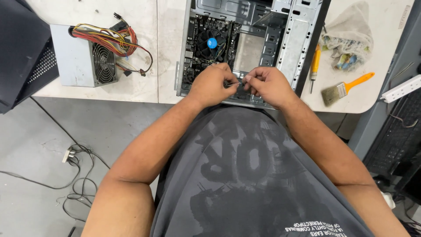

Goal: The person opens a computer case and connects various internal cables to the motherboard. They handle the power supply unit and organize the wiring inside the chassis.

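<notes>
Both hands meet over the near edge of an open computer case that lies on its side on a pale table. The left hand and the right hand are each curled narrow, fingertips pinched on a small dark part held between them; it is too small to tell what kind of part it is. Just beyond the left hand's knuckles lies the motherboard with its black cooler fan. Farther off to the left of the left hand stands a grey power supply unit with a bundle of red, yellow and black wires spilling over its top. To the right of the right hand, past the case wall, lie a yellow-handled screwdriver, a paintbrush with an orange handle and a crumpled cloth. A white power strip sits at the far right.
</notes>
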